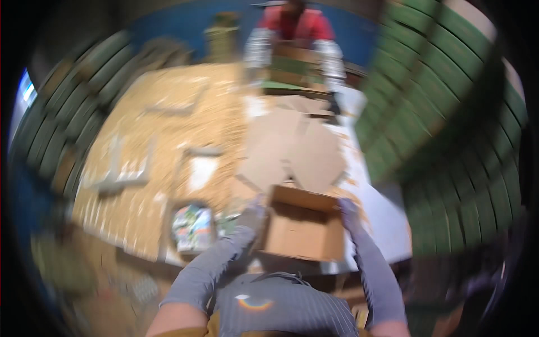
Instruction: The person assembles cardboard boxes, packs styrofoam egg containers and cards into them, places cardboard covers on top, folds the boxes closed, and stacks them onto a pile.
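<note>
An open cardboard box (305,227), brown inside, stands upright at the near edge of the table in front of me. My left hand (254,209), in a glove with a grey sleeve, is at the box's left side. On its right side, near the far corner, lies my gloved right hand (349,210). Blur hides the exact finger contact, but both hands appear to grip the walls. Just beyond the box, flat cardboard pieces (294,147) overlap on the table. Left of my left hand is a container holding colourful printed packets (192,227).
Loose tan material (210,88) covers the table's left part, with several grey frame-like pieces (126,181) on it. Across the table a co-worker (294,25) handles a green and brown box (290,69). Stacked green boxes (421,84) rise at right, more boxes (76,101) at left.
</note>
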`<state>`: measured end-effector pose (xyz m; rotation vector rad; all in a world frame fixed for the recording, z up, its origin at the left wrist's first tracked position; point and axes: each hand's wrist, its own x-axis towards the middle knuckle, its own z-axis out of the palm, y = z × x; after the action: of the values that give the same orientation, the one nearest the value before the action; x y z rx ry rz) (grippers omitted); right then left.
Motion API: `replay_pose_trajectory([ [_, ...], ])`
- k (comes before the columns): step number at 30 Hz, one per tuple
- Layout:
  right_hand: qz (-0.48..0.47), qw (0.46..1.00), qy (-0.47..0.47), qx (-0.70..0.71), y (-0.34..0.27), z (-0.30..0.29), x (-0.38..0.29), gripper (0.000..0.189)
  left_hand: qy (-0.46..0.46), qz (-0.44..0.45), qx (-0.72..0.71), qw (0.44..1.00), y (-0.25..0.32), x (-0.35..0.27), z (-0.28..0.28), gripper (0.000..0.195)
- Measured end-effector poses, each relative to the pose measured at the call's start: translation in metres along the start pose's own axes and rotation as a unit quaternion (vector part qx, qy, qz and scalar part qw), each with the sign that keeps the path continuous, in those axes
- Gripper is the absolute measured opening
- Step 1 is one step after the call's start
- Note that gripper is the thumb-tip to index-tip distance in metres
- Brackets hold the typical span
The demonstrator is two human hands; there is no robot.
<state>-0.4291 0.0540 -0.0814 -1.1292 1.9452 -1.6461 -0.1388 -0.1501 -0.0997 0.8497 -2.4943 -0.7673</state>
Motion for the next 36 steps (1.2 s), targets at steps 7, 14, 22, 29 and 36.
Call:
replay_pose_trajectory([
  [7,-0.019,0.970,-0.052,-0.237,-0.040,-0.008,-0.009,0.034,0.506,-0.268,-0.013,0.820,-0.062,-0.134,-0.153,0.059],
  [14,0.181,0.982,-0.042,-0.037,-0.048,0.003,0.006,0.034,0.496,-0.548,-0.051,0.672,-0.340,-0.312,-0.102,0.073],
  [22,0.153,0.986,-0.001,-0.060,-0.051,0.007,-0.003,0.032,0.582,-0.426,-0.348,0.599,-0.215,-0.261,-0.197,0.081],
  [29,0.152,0.987,-0.032,-0.039,-0.061,-0.004,-0.001,0.032,0.348,-0.294,-0.701,0.549,-0.111,-0.239,-0.261,0.048],
  [36,-0.102,0.945,-0.077,-0.302,-0.018,-0.001,0.019,0.026,0.059,-0.252,-0.758,0.599,0.016,-0.051,-0.210,0.042],
])
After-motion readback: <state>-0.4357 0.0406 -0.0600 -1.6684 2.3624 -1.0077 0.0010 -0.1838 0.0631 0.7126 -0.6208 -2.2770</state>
